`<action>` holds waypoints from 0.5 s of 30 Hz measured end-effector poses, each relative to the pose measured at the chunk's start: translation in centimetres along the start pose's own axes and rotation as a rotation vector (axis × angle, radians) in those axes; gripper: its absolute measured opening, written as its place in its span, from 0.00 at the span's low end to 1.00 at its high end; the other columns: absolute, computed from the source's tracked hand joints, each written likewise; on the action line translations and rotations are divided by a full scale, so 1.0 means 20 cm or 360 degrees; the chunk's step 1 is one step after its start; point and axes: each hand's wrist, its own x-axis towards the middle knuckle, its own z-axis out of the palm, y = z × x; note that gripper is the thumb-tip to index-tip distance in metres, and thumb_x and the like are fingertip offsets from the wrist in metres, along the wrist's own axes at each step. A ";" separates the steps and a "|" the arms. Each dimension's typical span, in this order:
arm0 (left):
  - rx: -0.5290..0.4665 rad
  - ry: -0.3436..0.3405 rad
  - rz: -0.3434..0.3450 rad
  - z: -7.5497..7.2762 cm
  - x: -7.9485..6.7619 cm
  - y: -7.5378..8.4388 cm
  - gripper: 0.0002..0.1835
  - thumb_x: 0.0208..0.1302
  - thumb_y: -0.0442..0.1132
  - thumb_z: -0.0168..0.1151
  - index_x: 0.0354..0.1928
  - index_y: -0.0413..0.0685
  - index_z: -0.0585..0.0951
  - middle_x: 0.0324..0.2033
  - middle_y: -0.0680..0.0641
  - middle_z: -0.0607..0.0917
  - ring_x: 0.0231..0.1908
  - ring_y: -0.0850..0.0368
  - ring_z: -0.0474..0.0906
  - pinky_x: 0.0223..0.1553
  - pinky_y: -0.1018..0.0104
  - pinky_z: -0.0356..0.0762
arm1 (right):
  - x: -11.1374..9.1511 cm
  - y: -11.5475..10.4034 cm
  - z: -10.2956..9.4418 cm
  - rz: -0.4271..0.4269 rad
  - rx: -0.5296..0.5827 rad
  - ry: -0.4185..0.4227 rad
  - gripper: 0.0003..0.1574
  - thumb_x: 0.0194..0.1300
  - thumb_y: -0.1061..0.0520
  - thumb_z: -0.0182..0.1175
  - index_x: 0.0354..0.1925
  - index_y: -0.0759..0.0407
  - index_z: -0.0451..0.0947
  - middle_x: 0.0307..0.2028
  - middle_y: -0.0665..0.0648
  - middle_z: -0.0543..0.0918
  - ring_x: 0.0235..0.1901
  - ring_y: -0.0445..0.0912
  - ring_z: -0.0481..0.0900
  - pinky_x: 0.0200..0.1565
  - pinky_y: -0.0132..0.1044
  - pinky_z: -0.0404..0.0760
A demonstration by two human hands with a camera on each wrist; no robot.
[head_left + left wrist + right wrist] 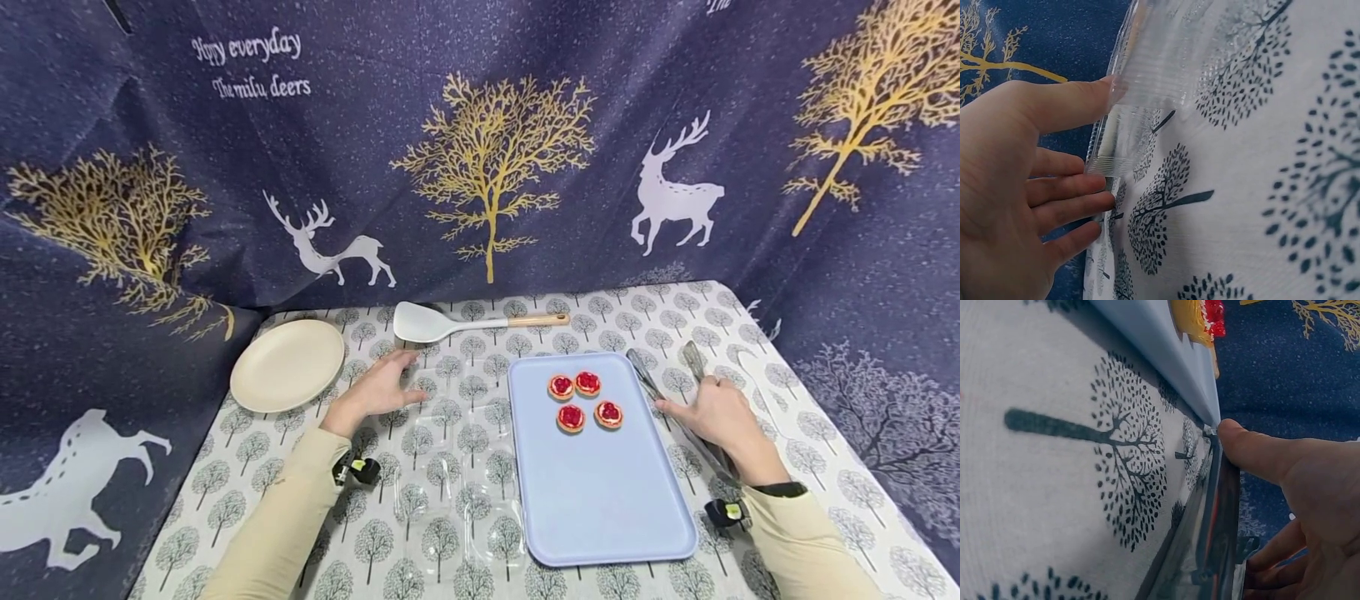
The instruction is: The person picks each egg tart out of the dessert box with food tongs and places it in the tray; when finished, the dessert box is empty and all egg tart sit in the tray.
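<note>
My left hand [378, 387] reaches to the far left corner of a clear plastic tray [457, 492]. Its fingers are spread and nearly straight, and in the left wrist view the thumb [1072, 103] is at the ribbed plastic edge. Beside the blue tray [607, 500], my right hand [723, 421] holds metal tongs [693, 360] whose two arms stand apart. The thumb [1254, 450] lies along one arm while the curled fingers are on the other side, partly hidden. Four small red-topped tarts [571, 418] sit at the far half of the blue tray.
A cream plate [288, 367] lies at the back left of the table. A white spatula [423, 322] with a wooden handle lies across the back. Trees pattern the white tablecloth [247, 450], and a dark blue curtain [360, 150] hangs behind the table.
</note>
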 end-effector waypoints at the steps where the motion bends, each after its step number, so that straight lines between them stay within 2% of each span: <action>1: 0.0001 -0.0002 -0.0002 0.00 0.00 0.00 0.48 0.55 0.55 0.71 0.71 0.38 0.62 0.71 0.36 0.63 0.72 0.36 0.53 0.72 0.39 0.51 | 0.00 0.00 0.00 0.0000 0.0000 -0.0004 0.55 0.54 0.26 0.63 0.35 0.82 0.69 0.34 0.84 0.71 0.34 0.75 0.74 0.36 0.66 0.77; 6: 0.0003 -0.0006 -0.0004 -0.01 -0.01 0.01 0.48 0.55 0.56 0.71 0.72 0.39 0.62 0.71 0.36 0.62 0.73 0.36 0.52 0.72 0.38 0.51 | 0.00 0.00 -0.01 -0.0009 -0.0007 0.0013 0.51 0.54 0.26 0.63 0.31 0.77 0.70 0.33 0.82 0.72 0.35 0.75 0.74 0.37 0.66 0.77; 9: 0.0004 -0.0002 0.0004 -0.02 0.00 0.01 0.48 0.55 0.55 0.71 0.71 0.39 0.62 0.71 0.35 0.62 0.72 0.35 0.53 0.71 0.37 0.52 | 0.00 0.00 -0.02 -0.0020 0.0002 0.0071 0.53 0.55 0.28 0.64 0.38 0.82 0.70 0.37 0.85 0.72 0.39 0.78 0.73 0.41 0.68 0.75; 12: 0.0024 0.0004 0.0009 -0.03 0.00 0.00 0.48 0.55 0.56 0.71 0.71 0.39 0.62 0.71 0.34 0.61 0.71 0.34 0.55 0.69 0.36 0.55 | 0.01 -0.01 -0.03 -0.0051 0.0032 0.0174 0.57 0.57 0.32 0.64 0.54 0.84 0.66 0.45 0.86 0.70 0.46 0.79 0.69 0.45 0.72 0.72; 15: 0.0047 0.0034 0.0034 -0.04 0.00 0.01 0.47 0.54 0.56 0.71 0.71 0.40 0.63 0.71 0.33 0.62 0.71 0.35 0.56 0.69 0.35 0.56 | 0.04 -0.04 -0.05 -0.0188 0.0084 0.0318 0.50 0.60 0.40 0.65 0.59 0.80 0.66 0.50 0.84 0.71 0.49 0.77 0.69 0.49 0.72 0.70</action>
